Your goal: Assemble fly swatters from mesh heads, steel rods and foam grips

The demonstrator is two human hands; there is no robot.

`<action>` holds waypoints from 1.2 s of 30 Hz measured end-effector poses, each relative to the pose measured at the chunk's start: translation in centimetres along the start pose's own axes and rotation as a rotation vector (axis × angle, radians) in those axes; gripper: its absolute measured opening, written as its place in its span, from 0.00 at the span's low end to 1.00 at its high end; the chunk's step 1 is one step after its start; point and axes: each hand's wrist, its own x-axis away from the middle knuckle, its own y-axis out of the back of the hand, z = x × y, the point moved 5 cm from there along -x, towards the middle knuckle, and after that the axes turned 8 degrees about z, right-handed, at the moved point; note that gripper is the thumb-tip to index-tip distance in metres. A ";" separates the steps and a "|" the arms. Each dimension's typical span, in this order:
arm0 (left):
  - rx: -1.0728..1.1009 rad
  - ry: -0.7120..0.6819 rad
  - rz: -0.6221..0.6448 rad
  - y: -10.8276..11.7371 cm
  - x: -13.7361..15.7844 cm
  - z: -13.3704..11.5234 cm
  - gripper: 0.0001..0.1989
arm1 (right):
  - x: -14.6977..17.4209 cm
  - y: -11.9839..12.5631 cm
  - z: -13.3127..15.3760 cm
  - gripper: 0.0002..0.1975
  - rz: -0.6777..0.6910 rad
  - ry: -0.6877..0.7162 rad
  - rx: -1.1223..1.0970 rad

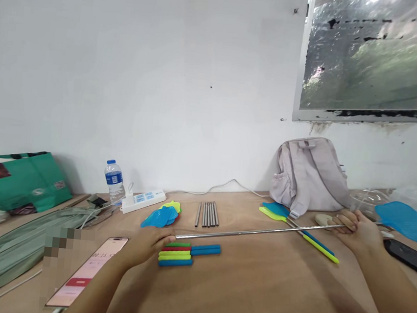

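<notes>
A telescopic fly swatter stretches across the table, its thin metal rod (260,232) drawn out long and its blue paddle (407,221) at the far right. My left hand (150,244) is closed on the rod's left end. Near the paddle, my right hand (356,232) grips the other end with curled fingers. Just beside my left hand lie several coloured handle grips (176,254), blue, yellow, red and green. Behind them are a pile of loose swatter paddles (162,215) and a row of short metal tubes (208,214). Two whole swatters with blue and yellow grips (320,246) lie under the rod.
A phone (89,270) showing a timer lies left, near a green cloth (11,250). Along the wall stand a green bag (39,184), a water bottle (113,182), a power strip (143,201) and a backpack (310,173). A dark flat object (410,257) lies right.
</notes>
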 end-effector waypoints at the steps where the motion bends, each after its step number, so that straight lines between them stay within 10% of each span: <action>1: 0.000 0.001 0.000 0.0 0.0 0.1 0.20 | 0.0 0.0 -0.1 0.20 0.007 0.007 -0.001; 25: -0.191 0.072 -0.215 -1.0 1.3 2.9 0.19 | 1.0 4.5 0.3 0.17 -0.083 0.147 -0.140; 36: 0.295 0.116 -0.230 -0.7 2.3 2.8 0.18 | 1.7 2.3 1.4 0.18 -0.026 0.238 -0.072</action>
